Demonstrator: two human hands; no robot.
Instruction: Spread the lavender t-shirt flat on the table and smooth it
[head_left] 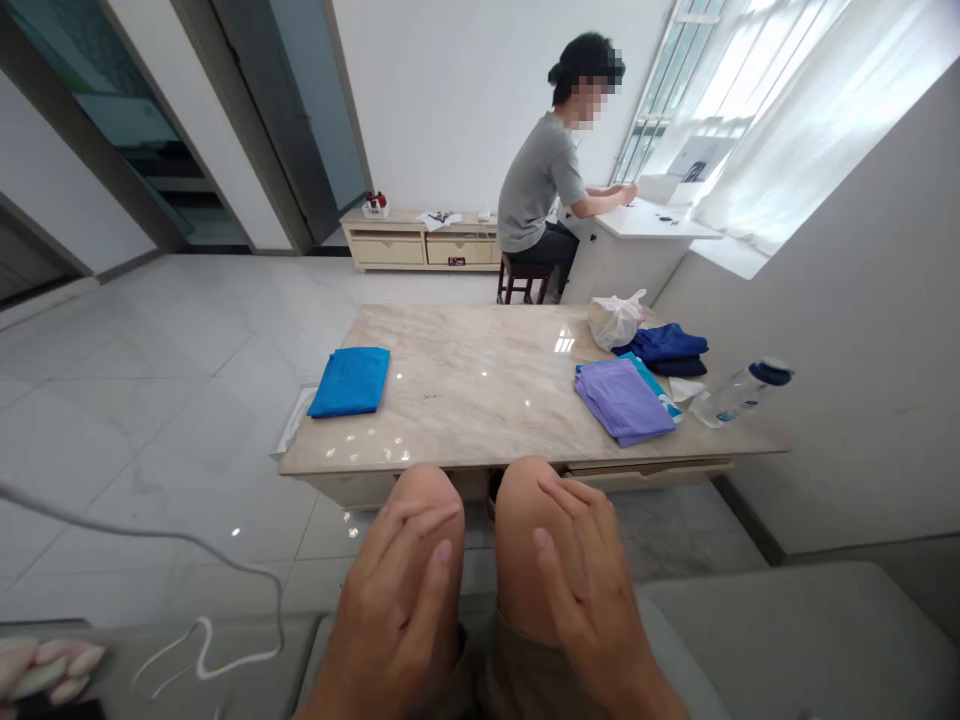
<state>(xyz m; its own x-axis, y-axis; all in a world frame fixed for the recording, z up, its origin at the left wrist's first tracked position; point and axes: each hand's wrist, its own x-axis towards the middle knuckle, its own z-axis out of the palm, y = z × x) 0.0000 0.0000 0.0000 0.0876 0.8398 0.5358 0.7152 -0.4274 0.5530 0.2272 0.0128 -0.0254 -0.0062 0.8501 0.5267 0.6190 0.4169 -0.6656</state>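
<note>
Knees (pixel 480 520) bear both palms: left hand (pixel 401 600) and right hand (pixel 589 590) flat, fingers spread, holding nothing.

I see the table (pixel 480 400) bare through its middle, open to reach; the blue cloth (pixel 349 381) bounds the left, the purple cloth (pixel 622 400), the plastic bag (pixel 616 320) and what looks like a bottle (pixel 739 392) crowd the right.
</note>
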